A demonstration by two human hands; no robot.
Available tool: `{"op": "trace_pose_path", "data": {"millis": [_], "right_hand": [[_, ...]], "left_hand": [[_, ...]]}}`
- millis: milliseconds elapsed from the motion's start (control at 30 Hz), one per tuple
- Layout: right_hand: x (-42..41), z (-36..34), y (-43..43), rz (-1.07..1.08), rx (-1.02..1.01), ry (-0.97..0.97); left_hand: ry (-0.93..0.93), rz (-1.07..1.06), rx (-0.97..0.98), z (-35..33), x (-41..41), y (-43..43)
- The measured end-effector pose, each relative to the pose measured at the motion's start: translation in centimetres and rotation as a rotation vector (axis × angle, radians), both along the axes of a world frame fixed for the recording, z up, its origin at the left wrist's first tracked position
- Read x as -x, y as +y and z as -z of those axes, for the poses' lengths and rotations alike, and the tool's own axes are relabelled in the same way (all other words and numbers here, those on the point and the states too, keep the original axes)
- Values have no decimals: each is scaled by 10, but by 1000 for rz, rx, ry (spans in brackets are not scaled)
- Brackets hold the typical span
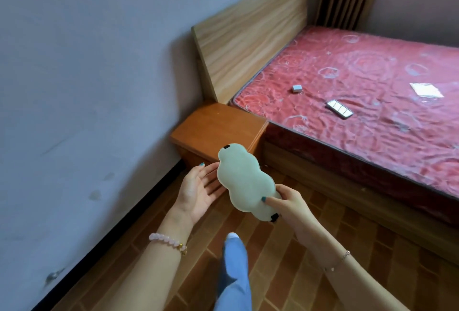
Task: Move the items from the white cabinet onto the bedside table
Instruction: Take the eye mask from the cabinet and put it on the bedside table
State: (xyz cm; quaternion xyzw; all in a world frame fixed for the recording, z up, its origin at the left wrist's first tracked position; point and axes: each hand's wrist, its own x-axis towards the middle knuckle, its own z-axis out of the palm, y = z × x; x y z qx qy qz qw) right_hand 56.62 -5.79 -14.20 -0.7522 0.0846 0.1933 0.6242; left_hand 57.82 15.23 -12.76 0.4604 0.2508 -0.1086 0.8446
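A pale green padded eye mask [244,181] with black strap ends is held in the air in front of the brown wooden bedside table [213,124]. My right hand [289,202] pinches its near end between thumb and fingers. My left hand [200,190] is spread, palm up, with its fingertips touching the mask's left edge. The bedside table stands in the corner between the wall and the bed, and its top is bare. The white cabinet is out of view.
A bed with a red patterned mattress [372,102] and a wooden headboard [250,37] fills the right. On the mattress lie a small grey box [297,88], a phone-like device [339,108] and a flat packet [426,90]. My leg in blue trousers [234,273] stands on the brown tiled floor.
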Motion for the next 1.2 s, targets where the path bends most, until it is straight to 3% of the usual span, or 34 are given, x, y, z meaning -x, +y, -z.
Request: {"op": "trace_pose_path", "data": {"millis": [333,500,867,1200], "right_hand": [[-189,33,42,9,81,69],[-278,38,78,-6,51,131],[-424,71,144,-199,-22,259],[-554,140,193,-326,10,319]], "left_hand": [[66,22,41,36,-191,40],[88,15,-35,37,-278,76],[168,-125,-120,57,-390,139],[233,-284,-496,95,-475,169]]}}
